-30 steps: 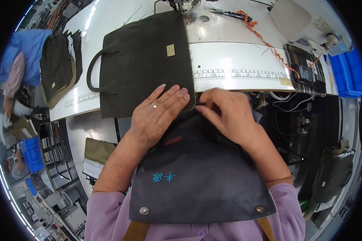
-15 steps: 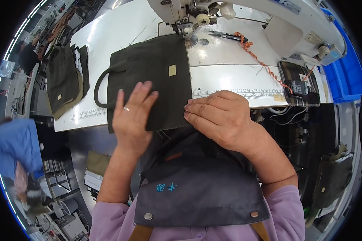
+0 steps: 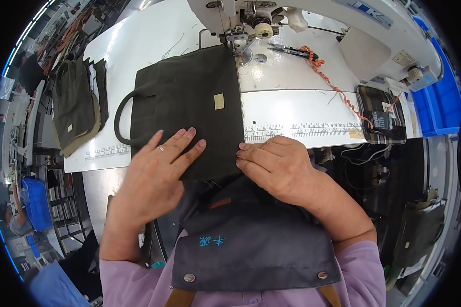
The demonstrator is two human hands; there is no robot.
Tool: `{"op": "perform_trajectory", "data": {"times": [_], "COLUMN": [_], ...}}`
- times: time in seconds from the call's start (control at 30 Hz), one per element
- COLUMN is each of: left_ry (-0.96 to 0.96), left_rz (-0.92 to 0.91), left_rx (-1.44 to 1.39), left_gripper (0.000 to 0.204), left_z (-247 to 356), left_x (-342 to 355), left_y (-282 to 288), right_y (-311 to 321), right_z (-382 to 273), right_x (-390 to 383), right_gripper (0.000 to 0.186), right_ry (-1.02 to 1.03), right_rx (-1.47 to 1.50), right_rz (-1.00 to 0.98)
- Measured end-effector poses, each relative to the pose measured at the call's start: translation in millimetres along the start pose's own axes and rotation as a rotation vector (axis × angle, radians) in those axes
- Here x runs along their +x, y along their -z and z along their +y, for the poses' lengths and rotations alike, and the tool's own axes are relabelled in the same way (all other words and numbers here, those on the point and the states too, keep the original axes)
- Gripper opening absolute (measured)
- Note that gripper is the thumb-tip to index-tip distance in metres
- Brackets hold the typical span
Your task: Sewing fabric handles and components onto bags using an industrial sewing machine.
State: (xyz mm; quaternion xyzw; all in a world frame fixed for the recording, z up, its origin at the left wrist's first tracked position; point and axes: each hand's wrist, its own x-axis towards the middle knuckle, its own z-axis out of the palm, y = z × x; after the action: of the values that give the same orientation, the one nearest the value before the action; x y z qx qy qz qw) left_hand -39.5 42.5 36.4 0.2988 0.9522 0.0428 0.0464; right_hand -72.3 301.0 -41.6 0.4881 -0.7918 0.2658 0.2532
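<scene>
A dark olive fabric bag panel (image 3: 189, 102) with a looped handle (image 3: 122, 115) and a small pale yellow label (image 3: 219, 101) lies flat on the white table. Its far right corner sits at the needle area of the sewing machine (image 3: 237, 43). My left hand (image 3: 161, 166) rests on the panel's near left part, fingers spread and flat. At the near right edge, my right hand (image 3: 276, 169) pinches the fabric between thumb and fingers.
Thread snips (image 3: 292, 51) on a coiled orange cord (image 3: 325, 77) lie right of the needle. A plaid pouch (image 3: 379, 115) sits at the table's right end, beside a blue bin (image 3: 440, 102). Stacked olive pieces (image 3: 77, 105) lie left. A ruler strip (image 3: 307, 129) runs along the front edge.
My left hand has come down nearer to me and now lies flat on the panel. My right hand, still pinching the edge, has shifted slightly nearer. A person in blue at left has moved.
</scene>
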Motion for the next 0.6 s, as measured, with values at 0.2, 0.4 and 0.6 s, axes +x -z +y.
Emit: {"op": "perform_trajectory", "data": {"times": [0.2, 0.4, 0.6], "left_ry": [-0.14, -0.193, -0.19], "left_rz": [0.169, 0.323, 0.301], "left_rx": [-0.175, -0.243, -0.26], "left_gripper": [0.053, 0.047, 0.045], "left_z": [-12.7, -17.3, -19.2], "left_x": [49.5, 84.5, 87.5], "left_y": [-8.5, -49.6, -53.8], "right_y": [4.3, 3.7, 6.9], "right_z": [0.5, -1.2, 6.8], "right_x": [-0.8, -2.0, 2.1], "right_gripper": [0.016, 0.015, 0.012], "right_ry": [0.007, -0.032, -0.064], "right_rx": [-0.019, 0.01, 0.068], "right_rz": [-0.039, -0.027, -0.072]}}
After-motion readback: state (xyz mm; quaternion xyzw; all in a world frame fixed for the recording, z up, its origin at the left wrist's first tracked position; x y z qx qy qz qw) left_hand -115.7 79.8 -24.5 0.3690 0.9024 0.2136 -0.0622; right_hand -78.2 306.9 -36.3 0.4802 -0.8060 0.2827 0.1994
